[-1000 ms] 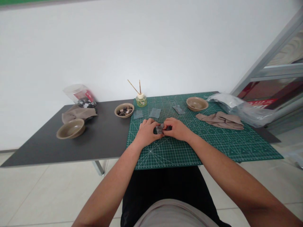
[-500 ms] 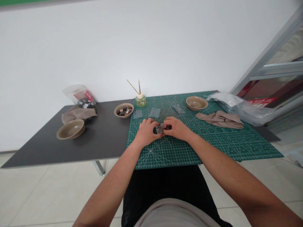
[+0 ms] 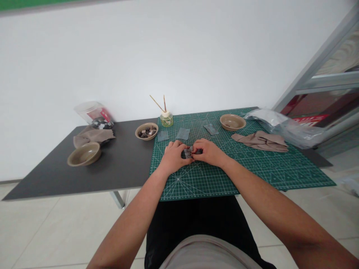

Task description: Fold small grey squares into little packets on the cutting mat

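- Fingertips of the left hand (image 3: pixel 174 157) and the right hand (image 3: pixel 209 153) met over a small grey piece (image 3: pixel 188 152). Both hands pinched it just above the green cutting mat (image 3: pixel 252 168).
- The fingers covered most of that piece, so its shape and material could not be made out.
- Both forearms were cut off at the bottom edge of the view.
- A tan bowl (image 3: pixel 146 137) on the dark table (image 3: pixel 120 164), just left of the mat, held small dark and pale bits too tiny to identify.
- A second bowl (image 3: pixel 84 161) near the table's left end looked empty.
- A third bowl (image 3: pixel 232 128) stood at the mat's far side, its contents unclear.
- A clear pouch (image 3: pixel 92 110) at the back left held similar dark and pale pieces.
- A small glass bottle (image 3: pixel 166 119) with two reeds held yellowish liquid.
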The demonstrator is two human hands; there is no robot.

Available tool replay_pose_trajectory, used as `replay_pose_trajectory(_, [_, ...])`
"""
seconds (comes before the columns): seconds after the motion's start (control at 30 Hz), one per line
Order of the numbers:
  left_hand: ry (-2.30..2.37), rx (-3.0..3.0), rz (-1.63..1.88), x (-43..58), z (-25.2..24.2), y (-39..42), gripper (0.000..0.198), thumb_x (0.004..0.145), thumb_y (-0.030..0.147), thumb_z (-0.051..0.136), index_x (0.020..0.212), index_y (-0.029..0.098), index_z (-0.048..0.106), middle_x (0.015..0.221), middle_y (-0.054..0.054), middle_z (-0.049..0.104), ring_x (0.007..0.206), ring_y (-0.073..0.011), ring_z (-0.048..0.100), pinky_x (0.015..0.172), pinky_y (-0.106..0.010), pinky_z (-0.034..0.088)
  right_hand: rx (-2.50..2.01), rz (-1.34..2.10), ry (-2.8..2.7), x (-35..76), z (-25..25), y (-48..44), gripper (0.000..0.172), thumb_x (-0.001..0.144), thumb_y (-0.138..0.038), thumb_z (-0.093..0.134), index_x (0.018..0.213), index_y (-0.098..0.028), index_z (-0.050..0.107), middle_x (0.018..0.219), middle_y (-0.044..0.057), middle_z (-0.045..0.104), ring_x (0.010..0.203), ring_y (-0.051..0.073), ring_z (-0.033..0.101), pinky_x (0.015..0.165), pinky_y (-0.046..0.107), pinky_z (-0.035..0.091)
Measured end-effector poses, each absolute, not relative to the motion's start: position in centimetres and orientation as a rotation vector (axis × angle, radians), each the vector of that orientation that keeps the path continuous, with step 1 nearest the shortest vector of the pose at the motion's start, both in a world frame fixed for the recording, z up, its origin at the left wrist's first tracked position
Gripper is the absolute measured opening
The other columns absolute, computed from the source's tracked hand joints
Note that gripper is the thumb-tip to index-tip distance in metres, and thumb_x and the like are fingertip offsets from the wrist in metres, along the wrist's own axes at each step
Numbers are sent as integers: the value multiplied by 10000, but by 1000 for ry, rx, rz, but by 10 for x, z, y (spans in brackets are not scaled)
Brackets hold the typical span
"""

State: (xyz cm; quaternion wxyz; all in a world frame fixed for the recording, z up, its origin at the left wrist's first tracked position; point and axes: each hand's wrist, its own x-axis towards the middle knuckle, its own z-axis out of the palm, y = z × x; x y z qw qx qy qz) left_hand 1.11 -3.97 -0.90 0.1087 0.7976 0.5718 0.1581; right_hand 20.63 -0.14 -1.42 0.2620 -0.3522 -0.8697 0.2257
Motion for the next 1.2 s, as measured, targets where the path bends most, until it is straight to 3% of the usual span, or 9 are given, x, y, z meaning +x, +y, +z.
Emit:
replay_pose_trajectory(0.13, [1670, 2355, 483, 11, -10, -40, 501, 750, 560, 694, 1159, 275, 641, 1155, -51, 572, 1067, -267, 484, 956, -416, 408, -1035, 524, -2321, 206, -17, -1, 172, 747, -172, 710, 655, -201, 568, 741, -8, 560, 802, 178, 512, 732, 295, 371])
replay_pose_trajectory(0.37, [1666, 2364, 499, 11, -9, -40, 497, 749, 569, 693, 1133, 258, 645, 1160, -51, 574, 1067, -268, 481, 956, -414, 413, -971, 555, -2371, 205, -17, 0, 85, 816, -192, 681, 751, -206, 629, 885, 16, 656, 876, 190, 538, 821, 327, 394])
replay_pose_trajectory(0.7, [1671, 2359, 493, 11, -9, -40, 492, 749, 522, 706, 1159, 256, 649, 1152, -52, 581, 1064, -266, 485, 957, -423, 416, -1045, 496, -2352, 204, -14, -4, 211, 714, -153, 719, 644, -201, 525, 741, -3, 541, 801, 185, 481, 739, 305, 375])
replay_pose_trajectory(0.9, [1686, 2365, 486, 11, -11, -39, 498, 744, 563, 696, 1135, 256, 654, 1155, -51, 580, 1062, -270, 486, 934, -416, 420, -936, 515, -2401, 204, -16, -2, 107, 809, -175, 675, 742, -197, 595, 861, 19, 625, 858, 190, 501, 809, 322, 379])
replay_pose_trajectory(1.07, [1693, 2361, 494, 11, -11, -40, 455, 741, 482, 716, 1139, 270, 649, 1153, -43, 582, 1065, -265, 487, 923, -409, 420, -897, 563, -2409, 204, -17, -1, 186, 748, -154, 713, 663, -199, 553, 780, -2, 585, 805, 177, 494, 776, 307, 382])
replay_pose_trajectory(1.2, [1680, 2358, 495, 11, -11, -40, 479, 747, 522, 705, 1147, 263, 651, 1154, -48, 580, 1066, -268, 484, 942, -418, 417, -1000, 503, -2371, 205, -17, -1, 176, 742, -152, 709, 674, -198, 553, 783, 6, 571, 810, 187, 488, 757, 310, 378])
